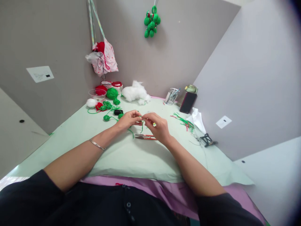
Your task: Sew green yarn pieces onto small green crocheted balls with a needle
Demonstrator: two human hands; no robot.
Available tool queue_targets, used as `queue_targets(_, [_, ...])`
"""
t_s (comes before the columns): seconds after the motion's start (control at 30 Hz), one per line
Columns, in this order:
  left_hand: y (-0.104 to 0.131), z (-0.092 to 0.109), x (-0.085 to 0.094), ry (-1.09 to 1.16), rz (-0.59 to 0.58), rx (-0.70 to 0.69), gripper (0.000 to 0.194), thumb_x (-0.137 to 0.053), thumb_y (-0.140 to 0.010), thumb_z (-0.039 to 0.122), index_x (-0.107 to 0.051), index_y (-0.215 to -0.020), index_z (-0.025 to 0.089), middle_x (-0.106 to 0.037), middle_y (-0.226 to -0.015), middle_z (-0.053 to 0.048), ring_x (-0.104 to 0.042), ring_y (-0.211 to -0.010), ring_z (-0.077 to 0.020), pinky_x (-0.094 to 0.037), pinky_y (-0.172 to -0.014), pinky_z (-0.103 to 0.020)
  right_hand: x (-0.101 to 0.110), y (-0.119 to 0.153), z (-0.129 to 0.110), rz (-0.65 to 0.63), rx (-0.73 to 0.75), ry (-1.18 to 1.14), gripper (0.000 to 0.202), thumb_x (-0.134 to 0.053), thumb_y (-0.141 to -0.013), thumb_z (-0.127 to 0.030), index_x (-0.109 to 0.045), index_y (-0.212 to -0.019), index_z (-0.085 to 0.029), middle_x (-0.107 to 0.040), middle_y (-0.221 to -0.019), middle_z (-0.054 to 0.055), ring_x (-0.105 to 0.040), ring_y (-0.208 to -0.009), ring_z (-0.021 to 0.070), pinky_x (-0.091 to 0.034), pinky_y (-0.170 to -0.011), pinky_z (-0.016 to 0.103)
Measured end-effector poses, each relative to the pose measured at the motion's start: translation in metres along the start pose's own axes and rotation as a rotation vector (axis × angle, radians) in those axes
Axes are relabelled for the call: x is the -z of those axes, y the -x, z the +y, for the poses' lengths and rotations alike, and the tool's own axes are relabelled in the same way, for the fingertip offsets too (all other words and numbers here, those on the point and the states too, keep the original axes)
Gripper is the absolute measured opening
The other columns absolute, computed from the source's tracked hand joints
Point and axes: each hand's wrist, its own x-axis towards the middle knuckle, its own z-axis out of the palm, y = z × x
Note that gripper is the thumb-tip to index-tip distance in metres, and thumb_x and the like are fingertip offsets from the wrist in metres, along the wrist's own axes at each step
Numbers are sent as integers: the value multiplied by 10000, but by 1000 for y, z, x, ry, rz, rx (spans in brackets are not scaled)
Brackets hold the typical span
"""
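Over the middle of the pale green cloth, my left hand point(130, 120) and my right hand point(157, 125) meet at their fingertips. Both pinch a thin green yarn point(142, 126), whose end hangs down between them. Whatever else is between the fingertips is too small to make out. Just below the hands lie thread snips with red-orange handles point(147, 137), partly behind my right hand. Another green strand point(132, 133) trails under my left hand. Small green crocheted balls point(106, 118) rest to the left of my left hand, near a black object point(118, 112).
White stuffing point(136, 92), green yarn point(112, 93) and a clear tub point(97, 94) stand at the back. To the right are a glass of tools point(171, 96), a phone point(188, 102), yarn scraps point(184, 121) and a black clip point(208, 140). A bag point(109, 58) hangs at left.
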Motion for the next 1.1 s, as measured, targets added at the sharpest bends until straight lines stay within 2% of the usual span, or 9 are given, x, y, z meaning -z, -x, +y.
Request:
queue_targets(0.07, [-2, -2, 3, 4, 54, 1, 355, -813, -650, 369, -581, -788, 139, -643, -736, -2, -633, -689, -133, -513, -775, -348, -3, 1, -3, -25, -3, -88, 167, -469, -940, -297, -620, -965, -230, -689, -969, 57, -633, -751, 134, -493, -718, 274])
queue_targets(0.17, [-3, -3, 6, 7, 78, -21, 375, -824, -626, 375, -586, -797, 140, -636, -724, 5, -622, -675, -125, -504, -766, -335, -5, -1, -6, -50, -134, -385, 137, -455, -947, -338, -535, -936, -228, -668, -805, 17, -631, -661, 122, -494, -634, 259])
queue_targets(0.27, [-3, -2, 7, -22, 65, -66, 364, -821, -633, 364, -605, -828, 146, -632, -750, 11, -620, -703, -121, -496, -788, -327, 3, -5, -5, -54, -283, -602, 162, -476, -936, -379, -468, -884, -226, -582, -614, -48, -547, -503, 97, -445, -523, 229])
queue_targets(0.4, [-4, -2, 8, -32, 80, -91, 352, -820, -635, 361, -609, -824, 153, -635, -783, 8, -616, -731, -124, -492, -804, -329, 19, -11, -1, -36, -332, -716, 172, -546, -897, -370, -482, -859, -216, -522, -509, -75, -434, -413, 77, -353, -447, 204])
queue_targets(0.7, [-9, -5, 14, -8, 141, -129, 362, -823, -628, 336, -599, -839, 147, -646, -777, 5, -628, -753, -131, -503, -825, -337, 43, -11, 6, -302, -390, -985, 166, -592, -856, -351, -518, -848, -203, -415, -476, -96, -282, -360, 49, -247, -398, 194])
queue_targets(0.8, [-7, -4, 12, -17, 131, -144, 362, -813, -646, 334, -583, -855, 149, -644, -797, 4, -647, -762, -138, -510, -814, -336, 41, -13, 9, -226, -376, -902, 135, -566, -874, -324, -545, -938, -206, -441, -495, -88, -315, -390, 61, -255, -418, 199])
queue_targets(0.93, [-2, -1, 5, -40, 107, -174, 391, -796, -671, 352, -528, -883, 163, -615, -803, 19, -663, -734, -142, -516, -759, -323, 27, -13, 13, -49, -342, -502, 196, -491, -892, -245, -615, -1037, -198, -453, -529, -67, -389, -460, 85, -318, -487, 219])
queue_targets(1.03, [1, 1, 0, -81, 88, -218, 365, -766, -711, 356, -498, -878, 172, -593, -805, 25, -659, -717, -133, -509, -726, -299, 16, -10, 16, -34, -310, -235, 247, -441, -894, -213, -671, -984, -195, -468, -577, -41, -418, -512, 95, -345, -535, 231])
queue_targets(1.1, [2, 0, -3, -109, 59, -248, 331, -747, -736, 336, -495, -874, 172, -588, -804, 23, -652, -720, -126, -502, -723, -286, 10, -8, 17, -37, -288, -144, 251, -448, -893, -214, -678, -992, -193, -499, -608, -29, -430, -536, 101, -349, -552, 236])
